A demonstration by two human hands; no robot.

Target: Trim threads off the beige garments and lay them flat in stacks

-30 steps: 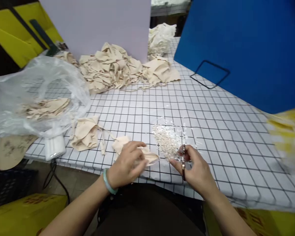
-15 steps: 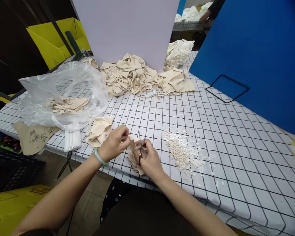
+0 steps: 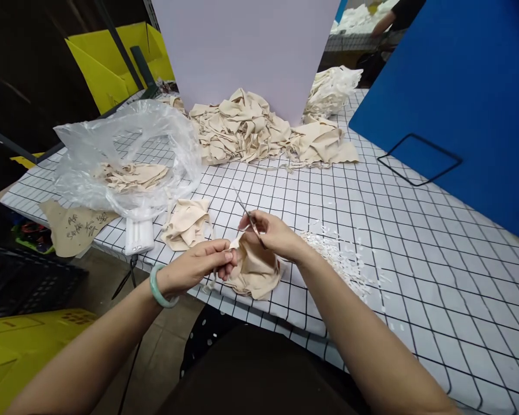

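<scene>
Near the table's front edge, my left hand (image 3: 210, 257) is closed on the edge of a beige piece of fabric (image 3: 259, 271), with a small white end showing at the fingertips. My right hand (image 3: 273, 233) grips a pair of scissors (image 3: 251, 219), its blades pointing up and away to the left. The right fingertips also touch the pale strip that runs from the left hand. Left of the hands lies a folded beige cloth (image 3: 185, 223). Many small white and beige snippets (image 3: 343, 259) are scattered to the right, partly hidden behind my right forearm.
A clear plastic bag (image 3: 177, 135) with beige cloth inside lies at the left, near a white device (image 3: 139, 235) and a marked brown paper piece (image 3: 75, 229). A beige fabric heap (image 3: 242, 129) fronts a pale panel (image 3: 246, 52). A blue board (image 3: 450, 98) stands right.
The scissors have moved up and now point leftward. My left hand has shifted down and holds the fabric's edge, and the fabric lies more spread out. The view has moved slightly left.
</scene>
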